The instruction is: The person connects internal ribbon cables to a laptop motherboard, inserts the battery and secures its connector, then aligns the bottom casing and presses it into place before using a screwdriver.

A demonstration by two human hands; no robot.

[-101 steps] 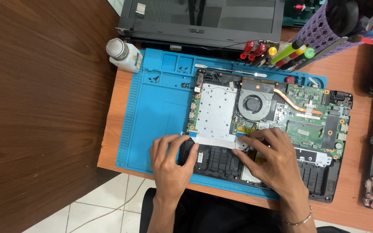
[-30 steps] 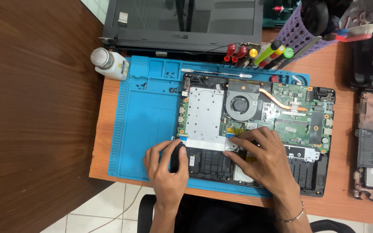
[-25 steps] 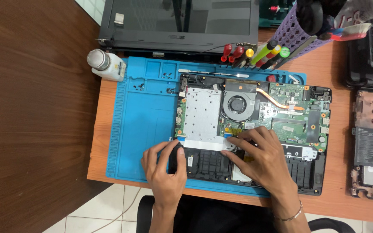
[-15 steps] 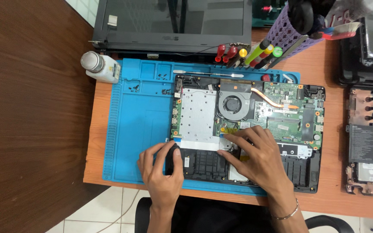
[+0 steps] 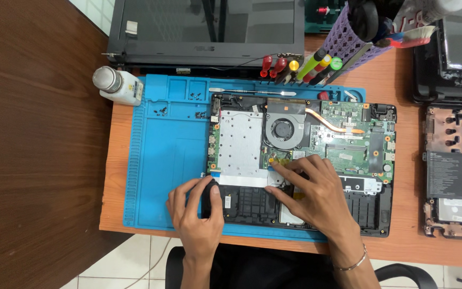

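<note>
Opened laptop base (image 5: 300, 166) lying flat on a blue repair mat (image 5: 161, 171), which sits on an orange worktop (image 5: 402, 80). The base is a wide, shallow shell carrying an exposed green circuit board (image 5: 348, 144), a round fan (image 5: 283, 131) with a copper pipe, and a silver metal plate (image 5: 239, 142); it is judged moderately light but fragile, stiff at the frame and delicate on the board, so the black rim is the safer place to hold.

The left hand (image 5: 196, 211) lies on the near left corner of the base, its grip loosely curled over a small dark object that cannot be identified. The right hand (image 5: 316, 192) rests fingers spread on the middle of the base, fingertips beside a small yellow patch below the fan, grip released and grasping nothing.

Open room: bare mat to the left. A white bottle (image 5: 116, 85), screwdrivers (image 5: 295, 67) and a second dismantled laptop (image 5: 455, 176) crowd the far and right sides; the near worktop edge lies just under the wrists.
</note>
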